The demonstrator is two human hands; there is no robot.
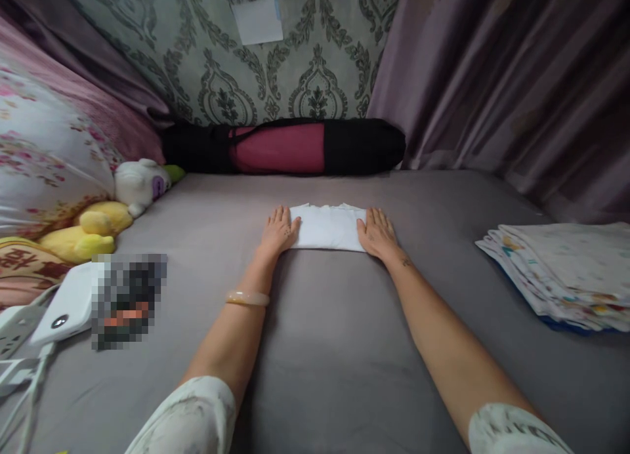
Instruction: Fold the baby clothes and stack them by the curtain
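A white folded cloth, perhaps a garment, lies flat on the grey bed sheet in front of me. My left hand rests on its left end, palm down with the fingers stretched forward. At the opposite end, my right hand lies flat in the same way, the thumb on the cloth. Neither hand grips anything. The cloth's far edge is slightly uneven, and its two ends are partly hidden beneath my hands.
A stack of folded cloths sits at the right. Along the wall lies a black and pink long bag. To the left are plush toys, a floral pillow, a white power bank with cables and a power strip.
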